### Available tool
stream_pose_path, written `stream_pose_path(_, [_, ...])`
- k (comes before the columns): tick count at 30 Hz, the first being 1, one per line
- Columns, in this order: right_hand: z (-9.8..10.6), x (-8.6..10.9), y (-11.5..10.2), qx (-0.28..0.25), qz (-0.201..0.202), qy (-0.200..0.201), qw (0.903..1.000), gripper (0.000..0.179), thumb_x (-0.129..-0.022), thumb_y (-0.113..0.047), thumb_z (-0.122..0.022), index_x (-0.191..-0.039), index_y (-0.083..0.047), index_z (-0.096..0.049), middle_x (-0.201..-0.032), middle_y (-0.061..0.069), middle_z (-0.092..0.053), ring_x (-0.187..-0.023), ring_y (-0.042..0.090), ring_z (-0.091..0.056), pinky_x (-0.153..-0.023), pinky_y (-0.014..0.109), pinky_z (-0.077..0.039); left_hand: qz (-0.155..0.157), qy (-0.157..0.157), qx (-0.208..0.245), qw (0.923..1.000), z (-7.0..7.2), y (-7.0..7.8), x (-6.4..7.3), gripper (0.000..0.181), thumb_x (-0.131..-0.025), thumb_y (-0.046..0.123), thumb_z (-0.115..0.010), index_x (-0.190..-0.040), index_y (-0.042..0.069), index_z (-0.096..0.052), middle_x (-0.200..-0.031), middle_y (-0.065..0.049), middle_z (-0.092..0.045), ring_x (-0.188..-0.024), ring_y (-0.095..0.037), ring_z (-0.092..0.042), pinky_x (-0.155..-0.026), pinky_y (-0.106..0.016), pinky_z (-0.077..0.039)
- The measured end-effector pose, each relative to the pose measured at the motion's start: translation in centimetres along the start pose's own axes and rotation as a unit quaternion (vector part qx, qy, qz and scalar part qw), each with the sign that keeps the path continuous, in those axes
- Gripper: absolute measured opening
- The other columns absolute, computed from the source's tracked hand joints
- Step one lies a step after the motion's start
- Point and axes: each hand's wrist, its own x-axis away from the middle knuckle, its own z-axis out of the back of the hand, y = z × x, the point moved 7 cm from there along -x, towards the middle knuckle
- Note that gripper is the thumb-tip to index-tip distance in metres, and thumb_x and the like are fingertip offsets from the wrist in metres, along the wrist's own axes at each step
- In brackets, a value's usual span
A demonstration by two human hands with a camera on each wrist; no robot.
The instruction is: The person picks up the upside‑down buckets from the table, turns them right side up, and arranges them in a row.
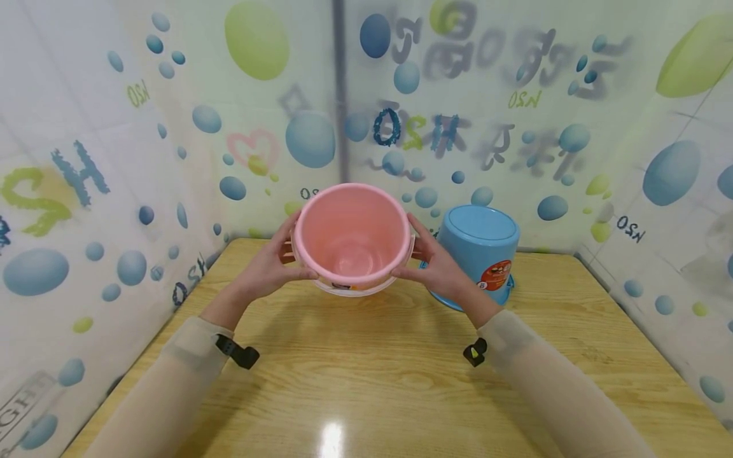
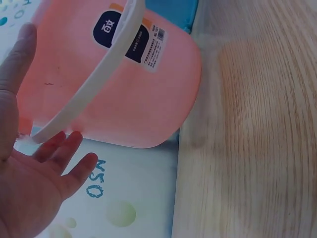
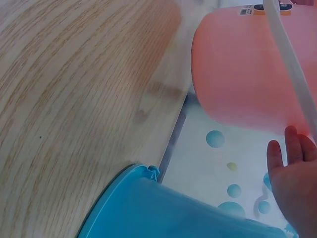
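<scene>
A pink bucket [image 1: 354, 222] is held between both hands, its open top tilted toward the head camera. The left hand [image 1: 272, 266] grips the rim on the left, thumb on the front and fingers behind. On the other side, the right hand [image 1: 438, 267] grips it likewise. In the left wrist view, a white handle [image 2: 94, 84] hangs across the bucket's outside, beside a printed label [image 2: 154, 47]. The bucket's base appears raised off the table in the right wrist view. To the right, close to the right hand, a blue bucket [image 1: 475, 245] stands upside down.
The wood-grain table [image 1: 343, 356] extends toward the front under both forearms. Patterned curtains [image 1: 275, 102] with bubble prints enclose its back and sides. A red label [image 1: 495, 275] is on the blue bucket, whose rim rests on the tabletop.
</scene>
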Motion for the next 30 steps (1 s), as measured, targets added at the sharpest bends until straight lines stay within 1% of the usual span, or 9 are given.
stream_pose_path(4, [0.1,-0.2,0.1,0.001,-0.007,0.014,0.9999,0.102,-0.103,-0.026,-0.08,-0.177,-0.04,-0.012,-0.164,0.018,-0.058,-0.149,0.041,-0.056,-0.114,0.067,-0.053,-0.002,-0.001,0.022,0.9998,0.1,-0.1,-0.2,0.115,-0.095,0.008,-0.087,-0.178,0.036,-0.013,-0.18,-0.006,-0.031,-0.15,-0.044,-0.053,-0.11,-0.044,-0.059])
stream_pose_path(6, [0.0,-0.2,0.2,-0.001,-0.011,0.019,0.9998,0.098,-0.104,-0.03,-0.078,-0.177,-0.042,-0.013,-0.165,0.014,-0.057,-0.15,0.039,-0.055,-0.113,0.065,-0.054,0.005,0.003,0.027,0.9996,0.2,-0.1,-0.2,0.111,-0.097,0.011,-0.085,-0.178,0.036,-0.013,-0.179,-0.005,-0.033,-0.153,-0.042,-0.051,-0.11,-0.046,-0.058])
stream_pose_path(9, [-0.2,-0.4,0.0,-0.022,-0.01,0.02,0.9995,0.093,-0.107,-0.031,-0.074,-0.176,-0.044,-0.013,-0.169,0.011,-0.053,-0.154,0.036,-0.052,-0.117,0.063,-0.053,0.022,0.01,0.029,0.9993,0.3,-0.2,-0.2,0.107,-0.1,0.018,-0.084,-0.177,0.037,-0.013,-0.18,-0.003,-0.031,-0.157,-0.039,-0.047,-0.114,-0.056,-0.055])
stream_pose_path(15, [-0.5,-0.8,-0.1,-0.062,-0.017,0.024,0.9976,0.086,-0.112,-0.029,-0.066,-0.178,-0.037,-0.01,-0.171,0.016,-0.049,-0.159,0.036,-0.048,-0.126,0.061,-0.043,0.067,0.021,0.021,0.9973,0.3,-0.7,-0.2,0.099,-0.103,0.034,-0.08,-0.176,0.045,-0.013,-0.183,0.006,-0.025,-0.162,-0.039,-0.041,-0.119,-0.069,-0.047])
stream_pose_path(18, [-0.5,-1.0,0.2,-0.064,-0.023,0.027,0.9973,0.082,-0.115,-0.031,-0.061,-0.178,-0.034,-0.009,-0.171,0.016,-0.049,-0.16,0.034,-0.047,-0.129,0.06,-0.04,0.089,0.027,0.014,0.9956,0.3,-1.1,-0.1,0.096,-0.105,0.041,-0.076,-0.177,0.043,-0.012,-0.183,0.005,-0.025,-0.163,-0.041,-0.038,-0.122,-0.072,-0.043])
stream_pose_path(20, [-0.5,-1.1,0.5,-0.067,-0.024,0.029,0.9971,0.08,-0.116,-0.031,-0.058,-0.178,-0.032,-0.009,-0.172,0.017,-0.047,-0.16,0.034,-0.045,-0.13,0.06,-0.038,0.098,0.031,0.016,0.9946,0.2,-1.3,-0.1,0.095,-0.106,0.044,-0.073,-0.177,0.041,-0.011,-0.184,0.004,-0.024,-0.163,-0.041,-0.037,-0.124,-0.071,-0.041])
stream_pose_path(23, [-0.4,-1.2,1.0,-0.064,-0.026,0.031,0.9971,0.079,-0.117,-0.034,-0.056,-0.179,-0.028,-0.008,-0.171,0.021,-0.047,-0.161,0.034,-0.045,-0.131,0.06,-0.036,0.103,0.033,0.022,0.9939,-0.1,-1.6,-0.3,0.092,-0.108,0.046,-0.07,-0.178,0.036,-0.011,-0.184,0.003,-0.022,-0.163,-0.041,-0.038,-0.125,-0.067,-0.042])
stream_pose_path(26, [-0.4,-1.2,1.4,-0.06,-0.035,0.035,0.997,0.078,-0.117,-0.036,-0.054,-0.179,-0.024,-0.008,-0.167,0.025,-0.049,-0.16,0.035,-0.044,-0.132,0.06,-0.034,0.114,0.033,0.03,0.9925,-0.5,-1.9,-0.4,0.087,-0.111,0.046,-0.065,-0.178,0.034,-0.012,-0.185,0.002,-0.019,-0.164,-0.041,-0.038,-0.125,-0.063,-0.044])
stream_pose_path(30, [-0.3,-1.3,1.8,-0.058,-0.052,0.044,0.996,0.074,-0.118,-0.036,-0.052,-0.179,-0.023,-0.012,-0.162,0.027,-0.053,-0.158,0.037,-0.047,-0.133,0.061,-0.032,0.128,0.037,0.039,0.9903,-1.0,-2.3,-0.5,0.084,-0.113,0.046,-0.061,-0.178,0.035,-0.01,-0.186,0.0,-0.018,-0.165,-0.039,-0.036,-0.125,-0.064,-0.044])
